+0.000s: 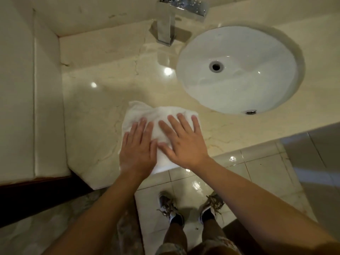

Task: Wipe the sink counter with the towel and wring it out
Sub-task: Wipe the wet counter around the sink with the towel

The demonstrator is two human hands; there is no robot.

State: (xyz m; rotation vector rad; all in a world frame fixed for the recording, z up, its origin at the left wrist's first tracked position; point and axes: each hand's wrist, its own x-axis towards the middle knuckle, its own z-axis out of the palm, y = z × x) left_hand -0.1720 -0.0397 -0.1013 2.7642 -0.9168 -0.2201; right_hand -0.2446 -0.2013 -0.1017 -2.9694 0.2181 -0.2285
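Your left hand (pixel 137 150) and right hand (pixel 184 142) press the white towel (pixel 158 115) with straight, spread fingers on the glossy marble bench (pixel 103 100), near its front edge, left of the round sink (pixel 237 85), above the tiled floor (pixel 257 173).

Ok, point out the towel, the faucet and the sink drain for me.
towel (pixel 165 115): head view, bare white cloth just beyond the fingertips.
faucet (pixel 165 28): head view, middle of the upright chrome column.
sink drain (pixel 215 66): head view, dark hole in the basin floor.
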